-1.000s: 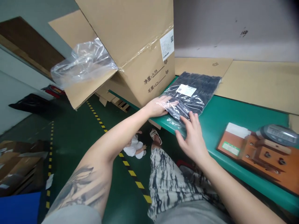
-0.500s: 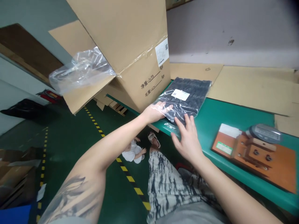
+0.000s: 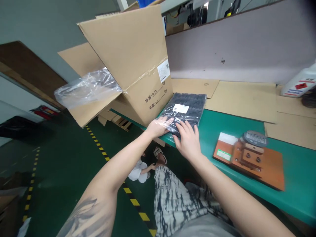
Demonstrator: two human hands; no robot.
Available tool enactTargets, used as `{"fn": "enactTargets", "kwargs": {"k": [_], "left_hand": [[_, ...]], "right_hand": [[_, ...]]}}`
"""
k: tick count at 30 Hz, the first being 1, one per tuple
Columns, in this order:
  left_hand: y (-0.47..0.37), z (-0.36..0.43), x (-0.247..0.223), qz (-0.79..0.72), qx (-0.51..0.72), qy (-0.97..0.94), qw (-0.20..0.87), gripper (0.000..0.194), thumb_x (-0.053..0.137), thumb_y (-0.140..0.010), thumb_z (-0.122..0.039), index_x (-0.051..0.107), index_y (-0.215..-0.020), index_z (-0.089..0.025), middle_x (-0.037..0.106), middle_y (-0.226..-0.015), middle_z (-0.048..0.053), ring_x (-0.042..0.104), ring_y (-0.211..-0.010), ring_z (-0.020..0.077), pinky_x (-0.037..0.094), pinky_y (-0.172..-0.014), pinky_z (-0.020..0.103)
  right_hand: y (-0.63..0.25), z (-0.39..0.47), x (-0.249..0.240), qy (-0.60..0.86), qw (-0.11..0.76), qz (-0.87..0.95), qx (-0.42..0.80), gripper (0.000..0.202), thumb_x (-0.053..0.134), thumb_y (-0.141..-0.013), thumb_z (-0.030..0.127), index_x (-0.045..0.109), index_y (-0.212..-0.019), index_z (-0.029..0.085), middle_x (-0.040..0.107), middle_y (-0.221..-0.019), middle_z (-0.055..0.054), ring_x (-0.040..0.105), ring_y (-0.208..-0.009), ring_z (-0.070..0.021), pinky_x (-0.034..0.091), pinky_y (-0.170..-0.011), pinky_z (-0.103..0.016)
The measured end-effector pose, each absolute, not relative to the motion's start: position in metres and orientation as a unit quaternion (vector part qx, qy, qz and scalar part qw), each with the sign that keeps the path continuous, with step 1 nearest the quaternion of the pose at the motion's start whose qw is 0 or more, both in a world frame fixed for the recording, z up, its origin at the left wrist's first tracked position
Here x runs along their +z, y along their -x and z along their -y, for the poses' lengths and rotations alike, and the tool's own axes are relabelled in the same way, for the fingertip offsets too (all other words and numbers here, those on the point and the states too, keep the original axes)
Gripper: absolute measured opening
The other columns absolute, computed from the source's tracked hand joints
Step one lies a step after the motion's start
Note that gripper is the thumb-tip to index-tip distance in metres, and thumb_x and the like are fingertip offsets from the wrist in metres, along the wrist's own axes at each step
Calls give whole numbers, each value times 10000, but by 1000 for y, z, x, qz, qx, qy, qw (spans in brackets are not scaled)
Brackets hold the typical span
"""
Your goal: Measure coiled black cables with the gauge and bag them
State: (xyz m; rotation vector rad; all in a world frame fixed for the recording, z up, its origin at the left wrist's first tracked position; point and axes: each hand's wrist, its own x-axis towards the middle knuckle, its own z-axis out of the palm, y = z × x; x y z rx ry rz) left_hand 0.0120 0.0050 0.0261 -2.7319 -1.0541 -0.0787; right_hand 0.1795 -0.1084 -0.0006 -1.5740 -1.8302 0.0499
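A clear plastic bag (image 3: 189, 115) packed with rows of black parts lies flat on the green worktable (image 3: 214, 126), a white label on its upper face. My left hand (image 3: 158, 127) grips the near left corner of the bag, some fingertips behind the shiny film. On the near right edge of the bag rests my right hand (image 3: 189, 140), its fingers spread over the film. Just behind and left of the bag stands a large open cardboard box (image 3: 145, 85) with handwritten weights on its side.
Clear plastic lining (image 3: 90, 84) spills over the box flap. To the right sits a digital gauge (image 3: 254, 138) on an orange base. Cardboard sheets (image 3: 247, 98) lie along the wall, near a white bottle (image 3: 300, 82). A small person (image 3: 139, 171) in white is low beside my leg.
My view has shifted up and right, bringing the bottle into sight. My right hand has come closer to my left, its fingers now further over the bag's near edge.
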Motion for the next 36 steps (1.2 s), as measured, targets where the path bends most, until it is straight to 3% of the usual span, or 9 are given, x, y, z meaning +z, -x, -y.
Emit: {"fn": "enactTargets", "kwargs": {"k": [4,8,12,19,23,25,30,33,36], "left_hand": [[-12,-2,33,347,-17,933,97,525,613,-907,-377,545,-1391,-187,639,-1264,191,625,-1154,358,539,-919,454],[-4,10,40,324,-13,941,92,541,687,-859,-285,552,-1380,-227,624,-1315,187,616,-1192,362,542,-930,457],[19,35,48,313,-25,945,90,515,713,-841,-286,574,-1336,-273,665,-1278,126,653,-1155,304,581,-871,371],[25,89,80,351,-210,904,122,506,588,-945,-305,428,-1405,-169,649,-1301,150,650,-1174,251,522,-1016,363],[-30,78,100,288,-277,912,89,500,632,-920,-345,468,-1377,-227,671,-1284,92,671,-1139,242,535,-993,340],[-75,60,106,246,-246,934,77,478,601,-936,-371,476,-1376,-230,671,-1291,88,665,-1149,242,543,-971,338],[-217,3,99,215,-120,966,77,481,605,-922,-353,503,-1386,-276,641,-1333,90,650,-1148,280,567,-874,370],[-293,-24,82,212,-97,969,79,495,588,-928,-295,491,-1413,-281,625,-1333,122,625,-1165,303,544,-902,400],[-338,-35,61,230,-87,967,67,516,557,-947,-336,454,-1447,-264,563,-1395,156,541,-1262,337,503,-965,454]], "right_hand": [[-178,95,-3,626,354,695,7,412,516,-975,335,572,-1347,169,564,-1415,-153,465,-1332,-346,278,-1124,-578],[-177,93,-5,630,349,693,2,403,508,-984,336,581,-1352,190,551,-1421,-169,453,-1329,-374,271,-1111,-604],[-177,96,-4,622,355,698,16,388,496,-991,323,590,-1343,191,530,-1440,-170,429,-1346,-375,250,-1119,-613],[-174,97,5,623,375,686,36,450,591,-918,306,573,-1343,158,519,-1448,-170,390,-1377,-370,212,-1158,-612],[-184,124,10,617,387,685,25,476,572,-908,335,536,-1357,179,516,-1457,-119,382,-1403,-319,244,-1189,-574],[-198,151,10,532,462,707,61,486,570,-888,296,521,-1342,129,522,-1437,-155,384,-1410,-303,264,-1200,-548],[-265,224,12,367,582,724,60,345,565,-865,169,565,-1210,155,694,-1164,-144,623,-1187,-222,528,-1025,-358],[-317,251,16,421,609,672,18,357,555,-816,54,582,-1151,174,734,-1014,-117,705,-1013,-220,589,-930,-349],[-365,271,20,485,600,636,-18,413,544,-783,-14,596,-1140,184,743,-999,-104,722,-973,-231,614,-881,-338]]}}
